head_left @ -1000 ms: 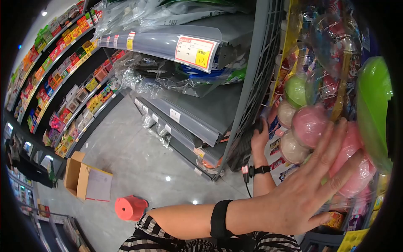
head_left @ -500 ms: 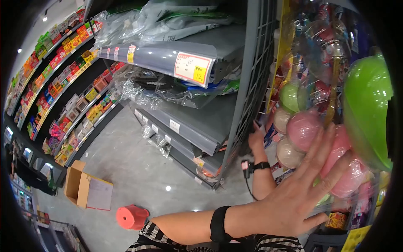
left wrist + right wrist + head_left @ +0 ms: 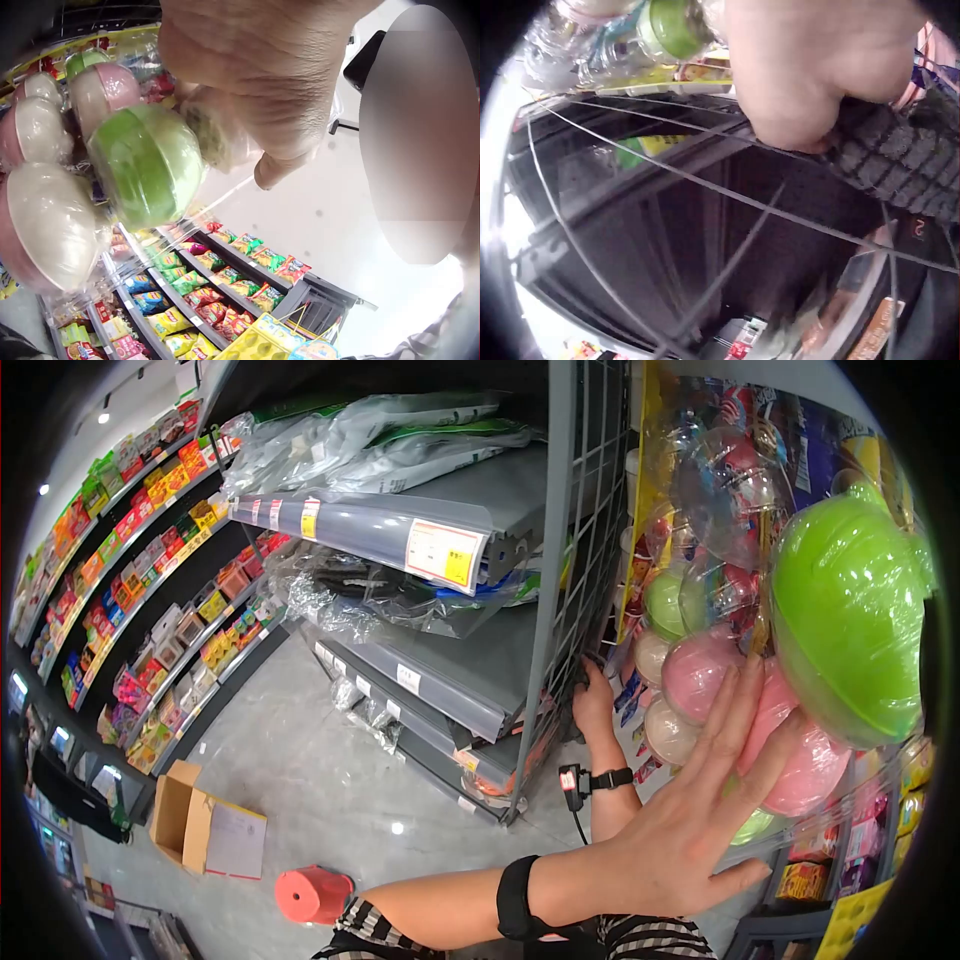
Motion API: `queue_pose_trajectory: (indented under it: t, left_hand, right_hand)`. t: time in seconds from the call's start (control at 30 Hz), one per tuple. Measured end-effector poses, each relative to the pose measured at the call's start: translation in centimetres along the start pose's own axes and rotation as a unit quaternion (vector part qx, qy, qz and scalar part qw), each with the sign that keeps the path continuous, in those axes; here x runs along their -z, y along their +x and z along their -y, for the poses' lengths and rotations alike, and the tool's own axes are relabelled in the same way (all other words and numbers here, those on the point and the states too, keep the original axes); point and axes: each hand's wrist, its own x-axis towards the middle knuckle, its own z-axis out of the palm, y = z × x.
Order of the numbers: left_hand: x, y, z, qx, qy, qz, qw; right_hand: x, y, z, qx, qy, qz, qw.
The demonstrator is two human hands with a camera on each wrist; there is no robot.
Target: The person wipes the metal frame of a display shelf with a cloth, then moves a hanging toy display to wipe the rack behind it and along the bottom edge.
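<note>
Spread across wrapped pink balls point(image 3: 806, 768), my left hand point(image 3: 665, 835) lies with straight fingers in the head view. Its back and thumb show in the left wrist view, beside a green-and-clear ball point(image 3: 146, 165). A large green wrapped shape point(image 3: 850, 610) is just beyond the fingertips. Farther away, my right hand point(image 3: 594, 705) is beside the wire grid point(image 3: 590, 540). In the right wrist view that hand point(image 3: 810, 67) grips a black, tyre-like textured thing point(image 3: 900, 157); its fingertips are hidden.
Grey shelves with bagged goods point(image 3: 360, 440) stand left of the grid. A pink stool point(image 3: 312, 894) and an open cardboard box point(image 3: 205, 825) are on the floor. Stocked shelves point(image 3: 150, 540) line the far left, and snack bags point(image 3: 202, 296) fill racks below the balls.
The head view has shifted, so the shelf front, balls and both hands appear farther left. More of the large green shape shows. My left hand remains against the pink balls.
</note>
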Motion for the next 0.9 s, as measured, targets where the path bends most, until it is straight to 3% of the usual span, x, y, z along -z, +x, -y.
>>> queue_pose_trajectory:
  t: [0.07,0.13,0.27,0.33,0.43,0.47,0.5,0.57,0.63,0.7,0.83,0.9]
  left_hand:
    - [0.1,0.2,0.0,-0.003,-0.01,0.011,1.0]
    - [-0.1,0.2,0.0,-0.003,-0.012,0.003,1.0]
    - [-0.5,0.0,0.2,-0.006,-0.028,-0.015,0.999]
    - [-0.1,0.1,0.3,-0.002,-0.03,-0.007,1.0]
    - [-0.4,-0.3,0.8,-0.01,-0.052,-0.02,0.998]
    - [-0.7,-0.3,1.0,-0.029,-0.069,-0.041,0.996]
    - [-0.8,-0.3,1.1,-0.025,-0.07,-0.046,0.996]
    - [-0.9,-0.4,1.1,-0.035,-0.076,-0.057,0.995]
    - [-1.1,-0.5,1.0,-0.038,-0.073,-0.062,0.995]
    - [-0.9,-0.5,1.3,-0.045,-0.065,-0.064,0.995]
    - [-0.8,-0.8,1.4,-0.038,-0.079,-0.065,0.994]
    - [-0.5,-0.8,1.5,-0.041,-0.068,-0.07,0.994]
  right_hand:
    - [0.2,-0.9,0.2,-0.007,0.006,0.007,1.0]
    - [0.8,-2.6,0.4,-0.062,0.095,0.023,0.993]
    - [0.8,-7.9,-1.8,-0.066,0.133,0.056,0.987]
    - [0.8,-9.8,-2.5,-0.116,0.239,0.045,0.963]
    - [1.3,-10.4,0.6,-0.141,0.275,0.015,0.951]
    - [0.6,-10.5,0.2,-0.051,0.202,0.01,0.978]
    - [0.2,-10.5,0.8,-0.053,0.2,0.014,0.978]
    - [-0.2,-10.6,2.3,-0.076,0.01,0.044,0.996]
    - [-0.6,-11.7,1.3,-0.056,0.003,0.038,0.998]
    - [-0.8,-12.8,0.3,0.087,0.004,-0.011,0.996]
    - [-0.8,-11.7,1.4,0.081,-0.074,0.011,0.994]
    - [-0.7,-10.5,2.2,-0.003,-0.123,0.101,0.987]
